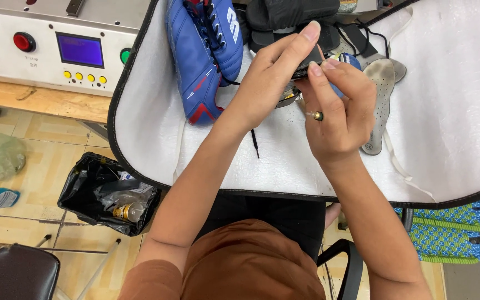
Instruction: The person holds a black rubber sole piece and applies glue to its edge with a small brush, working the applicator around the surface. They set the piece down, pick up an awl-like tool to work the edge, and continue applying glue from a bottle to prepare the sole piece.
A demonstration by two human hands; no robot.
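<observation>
Fingers: both hands gripped one small dark part.
Left hand: beside blue boot.
Right hand: over insole.
Surface: white pad.

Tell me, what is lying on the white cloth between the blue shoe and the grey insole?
In the head view, both hands, left hand and right hand, sit between the blue shoe and the grey insole, pinching a small dark piece.
</observation>
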